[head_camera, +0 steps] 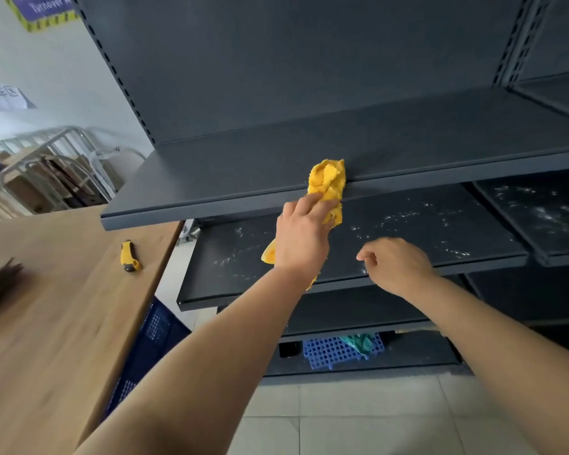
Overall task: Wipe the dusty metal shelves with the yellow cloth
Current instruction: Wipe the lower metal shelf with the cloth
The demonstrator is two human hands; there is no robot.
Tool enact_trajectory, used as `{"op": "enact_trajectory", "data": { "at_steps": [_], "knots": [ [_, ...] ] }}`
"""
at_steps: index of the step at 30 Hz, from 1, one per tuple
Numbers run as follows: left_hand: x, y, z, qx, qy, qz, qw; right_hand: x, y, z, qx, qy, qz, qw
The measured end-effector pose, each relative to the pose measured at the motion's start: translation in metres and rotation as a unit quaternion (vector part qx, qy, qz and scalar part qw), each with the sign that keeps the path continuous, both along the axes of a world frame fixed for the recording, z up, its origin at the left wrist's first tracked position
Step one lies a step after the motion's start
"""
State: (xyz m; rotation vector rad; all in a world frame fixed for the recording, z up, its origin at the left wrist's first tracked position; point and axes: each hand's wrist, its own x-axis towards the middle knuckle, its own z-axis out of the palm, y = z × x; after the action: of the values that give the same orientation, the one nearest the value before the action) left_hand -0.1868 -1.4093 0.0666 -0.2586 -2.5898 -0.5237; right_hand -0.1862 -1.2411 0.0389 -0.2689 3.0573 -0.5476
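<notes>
A dark grey metal shelving unit fills the view. My left hand point(301, 236) grips a crumpled yellow cloth point(328, 182) and presses it against the front lip of the upper shelf point(230, 178). One end of the cloth hangs below my wrist. My right hand point(396, 264) hovers just above the front edge of the second shelf point(418, 221), fingers loosely curled and holding nothing. White dust specks cover the second shelf and the neighbouring shelf point(546, 211) on the right. The upper shelf's top looks free of specks.
A wooden table point(53, 307) stands at the left with a yellow utility knife point(129, 256) on it. A blue perforated mat point(332, 353) and a green rag point(362, 344) lie on the bottom shelf. A dark blue crate point(151, 336) sits under the table. Metal carts stand far left.
</notes>
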Motion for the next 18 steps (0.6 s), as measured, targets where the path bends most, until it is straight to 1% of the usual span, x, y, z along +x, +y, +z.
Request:
{"op": "enact_trajectory", "data": {
  "at_steps": [1,3,4,5,6,8,9,13,16,17,18],
  "knots": [
    [0.008,-0.009,-0.007,0.005,-0.02,0.002,1.0,0.006,-0.007,-0.002,0.0,-0.001,0.001,1.0],
    [0.024,-0.028,-0.024,0.02,-0.088,0.019,0.996,0.018,-0.022,-0.005,-0.002,-0.001,0.009,1.0],
    [0.032,-0.038,-0.033,0.044,-0.134,0.039,0.989,0.024,-0.03,-0.007,-0.003,-0.003,0.013,1.0],
    [0.039,-0.047,-0.04,0.092,-0.185,0.067,0.976,0.031,-0.039,-0.008,-0.003,-0.007,0.017,1.0],
    [0.045,-0.058,-0.044,0.169,-0.235,0.095,0.953,0.037,-0.048,-0.01,-0.003,-0.012,0.021,1.0],
    [0.059,-0.078,-0.052,0.347,-0.306,0.12,0.879,0.049,-0.067,-0.014,-0.001,-0.02,0.034,0.999],
    [0.066,-0.089,-0.056,0.39,-0.328,0.121,0.852,0.054,-0.077,-0.017,-0.002,-0.026,0.042,0.999],
    [0.092,-0.126,-0.066,0.415,-0.388,0.063,0.821,0.073,-0.115,-0.029,-0.005,-0.037,0.078,0.996],
    [0.105,-0.149,-0.069,0.475,-0.422,0.012,0.772,0.084,-0.14,-0.039,-0.026,-0.026,0.093,0.995],
    [0.108,-0.156,-0.069,0.481,-0.428,0.003,0.765,0.086,-0.147,-0.042,-0.033,-0.018,0.087,0.995],
    [0.11,-0.163,-0.07,0.475,-0.432,-0.002,0.766,0.087,-0.153,-0.045,-0.034,-0.009,0.074,0.997]
  ]
}}
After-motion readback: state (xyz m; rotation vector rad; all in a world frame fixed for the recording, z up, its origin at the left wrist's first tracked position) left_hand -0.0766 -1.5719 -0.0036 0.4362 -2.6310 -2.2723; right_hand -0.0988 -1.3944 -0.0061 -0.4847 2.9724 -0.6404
